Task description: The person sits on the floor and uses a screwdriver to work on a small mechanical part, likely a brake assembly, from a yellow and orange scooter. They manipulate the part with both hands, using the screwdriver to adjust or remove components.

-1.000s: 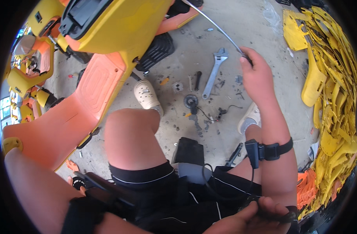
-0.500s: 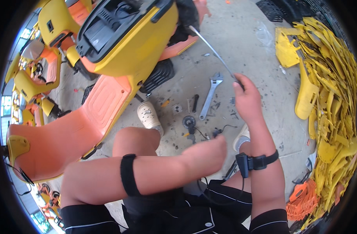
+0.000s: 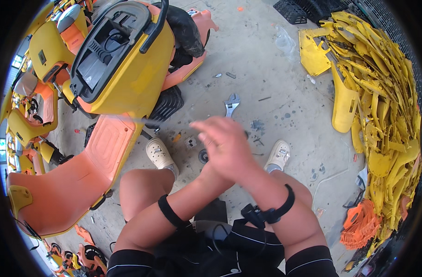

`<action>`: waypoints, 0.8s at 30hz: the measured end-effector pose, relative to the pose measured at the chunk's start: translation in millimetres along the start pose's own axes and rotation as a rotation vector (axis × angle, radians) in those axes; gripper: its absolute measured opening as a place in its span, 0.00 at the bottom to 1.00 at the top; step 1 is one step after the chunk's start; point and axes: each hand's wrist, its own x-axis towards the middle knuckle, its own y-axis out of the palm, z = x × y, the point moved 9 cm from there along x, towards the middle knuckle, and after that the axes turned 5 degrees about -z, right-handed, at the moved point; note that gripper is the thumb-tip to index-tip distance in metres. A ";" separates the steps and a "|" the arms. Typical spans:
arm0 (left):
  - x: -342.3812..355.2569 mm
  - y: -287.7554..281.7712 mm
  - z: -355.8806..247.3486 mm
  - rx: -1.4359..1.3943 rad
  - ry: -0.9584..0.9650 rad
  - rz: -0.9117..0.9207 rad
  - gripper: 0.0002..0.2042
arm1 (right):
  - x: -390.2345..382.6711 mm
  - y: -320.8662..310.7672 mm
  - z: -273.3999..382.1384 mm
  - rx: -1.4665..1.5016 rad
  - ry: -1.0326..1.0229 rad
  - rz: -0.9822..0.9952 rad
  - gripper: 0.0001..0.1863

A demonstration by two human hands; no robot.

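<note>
Above knees, both hands [image 3: 227, 147] pressed together, holding nothing visible; wrench [image 3: 231, 104] unused on floor, scooter [image 3: 128, 78] w/ seat compartment open.

Head view, seated person, knees up. Right hand [image 3: 227, 145] raised in front of the knees, fingers spread, motion-blurred. Left hand mostly hidden behind it; whether either hand holds anything cannot be told. Black strap on each wrist.

Landmark: wrench [image 3: 231, 104] lying flat on the concrete floor [image 3: 266, 60].
- Hands: just below the wrench.
- Scooter [image 3: 123, 69], yellow body with open black compartment: left of the wrench.
- Orange panel [image 3: 77, 180]: lower left of the wrench, beside the left knee.
- Two pale shoes [image 3: 159, 153] [image 3: 279, 154]: below the wrench, either side of the hands.
- Pile of yellow panels [image 3: 381, 92]: well right of the wrench.
- Small bolts and parts scattered around the wrench.
</note>
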 end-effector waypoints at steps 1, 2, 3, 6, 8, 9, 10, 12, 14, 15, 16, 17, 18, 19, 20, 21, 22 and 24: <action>-5.1 13.2 2.8 0.008 -0.029 0.064 0.09 | -3.0 8.9 11.7 0.001 -0.008 0.040 0.16; -17.2 40.1 1.3 0.015 -0.077 0.309 0.09 | -6.6 16.9 23.0 0.003 -0.016 0.081 0.16; -28.9 59.6 -0.5 0.007 -0.116 0.466 0.09 | -15.3 27.3 27.5 -0.043 0.006 0.110 0.16; -38.3 80.5 -6.9 -0.046 -0.226 0.637 0.09 | -31.3 48.1 20.5 -0.183 0.071 0.221 0.16; -31.0 75.9 -6.8 -0.085 -0.249 0.586 0.10 | -35.2 53.7 5.2 -0.272 0.118 0.347 0.15; -28.0 64.2 -1.9 -0.089 -0.244 0.559 0.10 | -31.0 59.6 -7.4 -0.242 0.185 0.400 0.16; -20.5 58.1 -0.7 -0.118 -0.217 0.530 0.10 | -24.3 50.3 -20.1 -0.310 0.197 0.340 0.15; -15.1 46.4 2.7 -0.137 -0.178 0.519 0.10 | -12.9 35.8 -39.2 -0.428 0.209 0.229 0.15; -9.9 34.3 4.3 -0.134 -0.143 0.525 0.10 | -7.4 23.5 -46.5 -0.378 0.205 0.150 0.15; -10.1 32.4 3.8 -0.116 -0.132 0.547 0.11 | -8.5 19.0 -44.2 -0.350 0.184 0.111 0.16; -10.8 30.4 3.5 -0.099 -0.116 0.565 0.11 | -10.5 15.5 -40.1 -0.322 0.162 0.072 0.16; -12.5 30.3 3.9 -0.082 -0.104 0.589 0.11 | -15.7 15.1 -34.1 -0.318 0.148 0.067 0.18; -16.0 30.7 5.4 -0.047 -0.111 0.593 0.11 | -20.7 16.8 -23.2 -0.278 0.156 0.100 0.17; -20.8 33.1 7.6 -0.005 -0.128 0.593 0.11 | -25.1 20.3 -9.5 -0.233 0.163 0.137 0.17; -24.8 35.6 9.7 0.037 -0.147 0.589 0.11 | -29.3 26.1 0.8 -0.189 0.172 0.174 0.16; -24.5 38.3 7.5 0.062 -0.157 0.560 0.11 | -32.2 27.9 13.3 -0.144 0.078 0.128 0.18; -26.0 38.8 0.6 0.052 -0.151 0.530 0.11 | -31.7 36.9 12.9 -0.154 0.070 0.167 0.19; -19.7 33.5 -14.1 -0.011 -0.075 0.421 0.11 | -31.4 50.2 7.9 -0.176 0.068 0.239 0.19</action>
